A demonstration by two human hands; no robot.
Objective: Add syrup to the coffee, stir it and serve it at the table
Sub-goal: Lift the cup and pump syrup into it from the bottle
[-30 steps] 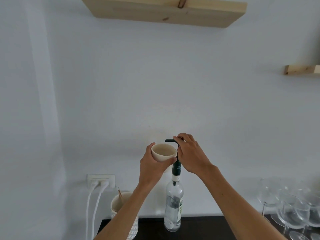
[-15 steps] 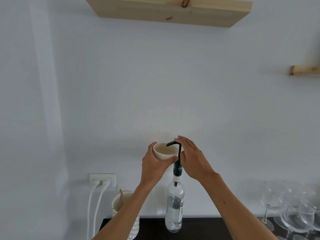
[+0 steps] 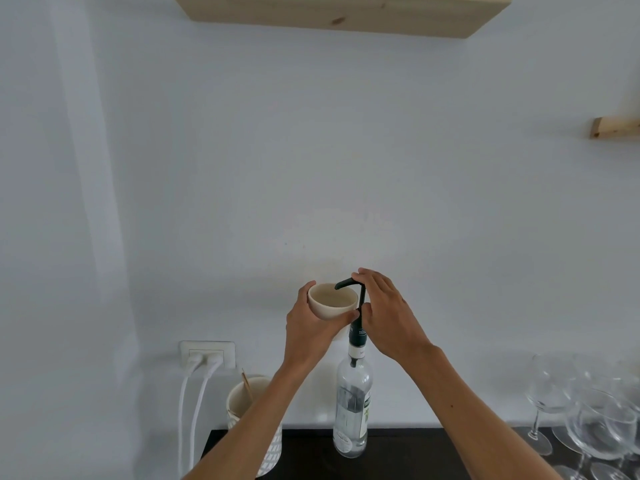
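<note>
My left hand (image 3: 310, 332) grips a small cream coffee cup (image 3: 330, 303) and holds it in the air just under the spout of a dark green pump (image 3: 349, 284). The pump tops a clear glass syrup bottle (image 3: 353, 407) that stands upright on the dark counter (image 3: 398, 455). My right hand (image 3: 388, 317) rests on the pump head, fingers over the top and thumb against the stem. What the cup holds is hidden by its rim.
A white patterned pot (image 3: 254, 414) with wooden sticks stands left of the bottle. Behind it a wall socket (image 3: 207, 353) has two white cables hanging down. Several wine glasses (image 3: 588, 420) crowd the counter at the right. Wooden shelves (image 3: 343, 12) hang above.
The pump head has risen and its stem shows longer above the bottle. The cup has stayed under the spout. The view has shifted slightly.
</note>
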